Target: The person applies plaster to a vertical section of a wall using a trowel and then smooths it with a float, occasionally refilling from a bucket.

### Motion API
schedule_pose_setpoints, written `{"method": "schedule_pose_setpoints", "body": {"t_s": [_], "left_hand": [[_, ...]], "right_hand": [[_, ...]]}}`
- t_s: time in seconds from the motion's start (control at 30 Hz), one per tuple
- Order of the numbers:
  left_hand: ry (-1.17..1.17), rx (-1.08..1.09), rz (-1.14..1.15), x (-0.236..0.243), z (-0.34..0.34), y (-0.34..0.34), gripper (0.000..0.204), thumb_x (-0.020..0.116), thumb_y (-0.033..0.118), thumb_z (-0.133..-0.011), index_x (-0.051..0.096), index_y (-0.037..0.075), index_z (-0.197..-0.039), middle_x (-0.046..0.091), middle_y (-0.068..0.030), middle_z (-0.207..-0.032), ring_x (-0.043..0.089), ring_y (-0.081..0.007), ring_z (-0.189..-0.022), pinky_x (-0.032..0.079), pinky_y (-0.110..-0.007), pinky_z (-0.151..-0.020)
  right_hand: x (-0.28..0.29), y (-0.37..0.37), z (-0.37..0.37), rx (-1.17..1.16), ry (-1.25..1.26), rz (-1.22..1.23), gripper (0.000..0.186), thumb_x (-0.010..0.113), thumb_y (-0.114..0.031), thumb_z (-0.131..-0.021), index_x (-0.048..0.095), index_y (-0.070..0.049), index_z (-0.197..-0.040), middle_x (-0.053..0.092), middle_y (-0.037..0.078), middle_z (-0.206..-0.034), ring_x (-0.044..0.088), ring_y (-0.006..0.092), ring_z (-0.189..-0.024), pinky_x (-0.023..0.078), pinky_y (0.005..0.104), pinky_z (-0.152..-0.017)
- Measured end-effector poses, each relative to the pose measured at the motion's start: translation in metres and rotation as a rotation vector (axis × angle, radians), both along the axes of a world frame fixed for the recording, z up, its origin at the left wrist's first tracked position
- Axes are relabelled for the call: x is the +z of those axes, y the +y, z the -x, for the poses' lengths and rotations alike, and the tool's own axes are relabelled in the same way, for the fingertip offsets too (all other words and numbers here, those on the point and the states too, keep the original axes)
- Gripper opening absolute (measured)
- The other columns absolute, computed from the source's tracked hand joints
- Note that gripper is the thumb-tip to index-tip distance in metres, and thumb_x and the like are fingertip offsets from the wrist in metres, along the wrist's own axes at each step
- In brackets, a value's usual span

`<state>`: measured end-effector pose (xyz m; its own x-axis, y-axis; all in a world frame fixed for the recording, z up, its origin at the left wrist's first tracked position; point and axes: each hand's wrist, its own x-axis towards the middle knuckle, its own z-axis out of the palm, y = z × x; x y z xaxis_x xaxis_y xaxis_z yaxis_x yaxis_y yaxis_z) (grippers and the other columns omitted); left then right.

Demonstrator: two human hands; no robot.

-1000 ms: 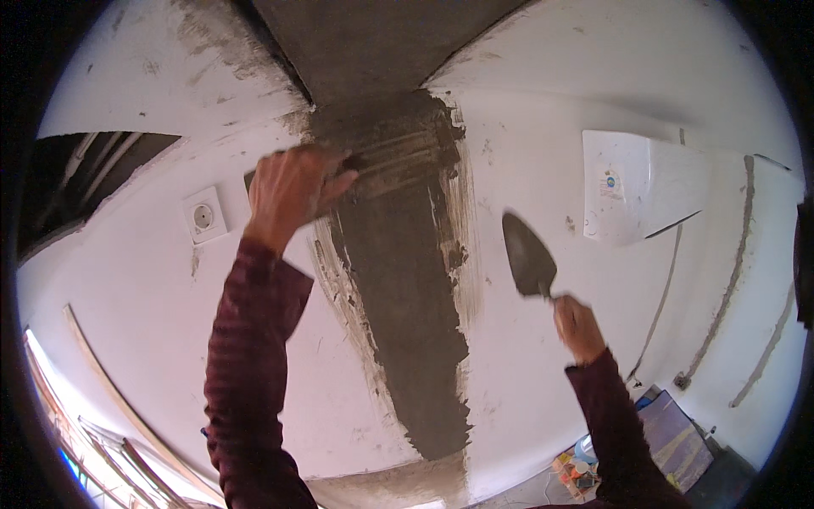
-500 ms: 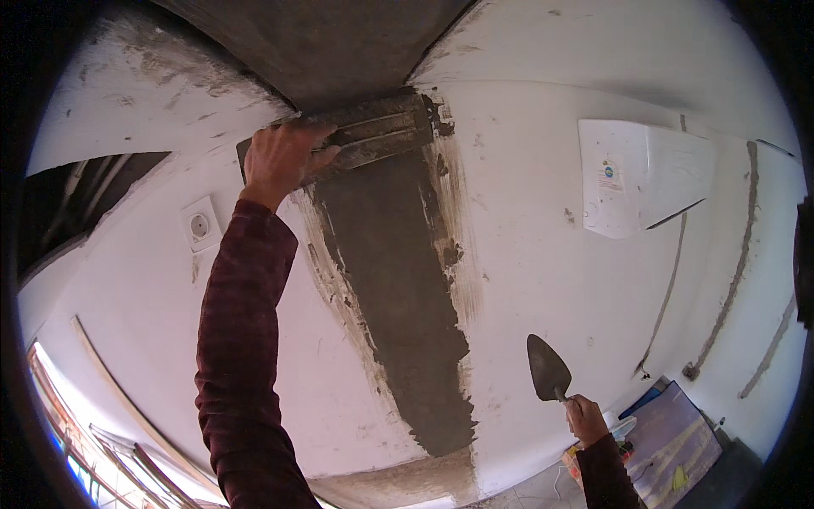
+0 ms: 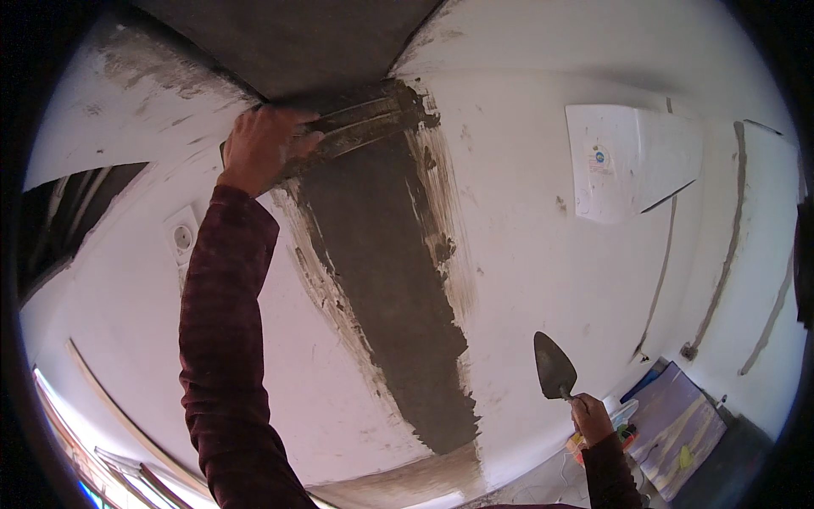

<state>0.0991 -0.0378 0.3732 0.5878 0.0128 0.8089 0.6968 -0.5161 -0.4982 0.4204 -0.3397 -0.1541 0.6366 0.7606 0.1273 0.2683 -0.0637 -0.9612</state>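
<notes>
Raised high on the white wall, my left hand (image 3: 264, 146) grips a long plastering float (image 3: 360, 127) smeared with grey mortar. The float lies across the upper end of a wide strip of wet grey plaster (image 3: 386, 280), just under the dark ceiling band (image 3: 297, 42). Ragged smears run along both sides of the strip, which narrows downward in this view. Lower right, my right hand (image 3: 591, 418) is closed around the handle of a pointed trowel (image 3: 554, 366). Its blade points up, apart from the strip, with no mortar heap visible on it.
A wall socket (image 3: 181, 237) sits left of my forearm. At upper right hangs a white wall-mounted unit (image 3: 632, 161), with filled grey channels (image 3: 721, 254) beyond it. A dark opening (image 3: 72, 216) lies far left. A purplish board (image 3: 678, 428) and clutter lie lower right.
The view has shifted, so the wall appears further left and up. My left hand and the float stay at the top of the plaster strip; my right hand still holds the trowel upright.
</notes>
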Motion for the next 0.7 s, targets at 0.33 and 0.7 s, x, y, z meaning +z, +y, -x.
{"method": "schedule_pose_setpoints", "body": {"t_s": [0.33,0.7], "left_hand": [[0.100,-0.077,0.158,-0.062,-0.005,0.021,0.038,0.073,0.046,-0.083,0.073,0.016,-0.106,0.069,-0.0119,-0.102,0.066,-0.0318,-0.095,0.051,-0.045,-0.085],[0.117,0.153,0.135,-0.075,-0.027,-0.028,0.051,0.057,0.060,-0.089,0.069,0.023,-0.121,0.073,-0.0108,-0.106,0.069,-0.0333,-0.092,0.053,-0.048,-0.080]], "right_hand": [[-0.028,0.025,0.032,0.184,0.096,0.033,0.035,0.048,-0.031,-0.100,0.059,0.000,-0.085,0.052,0.002,-0.060,0.051,0.0108,-0.048,0.042,0.0295,-0.045],[-0.054,0.002,0.028,0.083,0.078,0.019,0.029,0.048,-0.022,-0.099,0.059,0.001,-0.086,0.052,0.001,-0.061,0.048,0.0085,-0.047,0.039,0.0261,-0.043]]}}
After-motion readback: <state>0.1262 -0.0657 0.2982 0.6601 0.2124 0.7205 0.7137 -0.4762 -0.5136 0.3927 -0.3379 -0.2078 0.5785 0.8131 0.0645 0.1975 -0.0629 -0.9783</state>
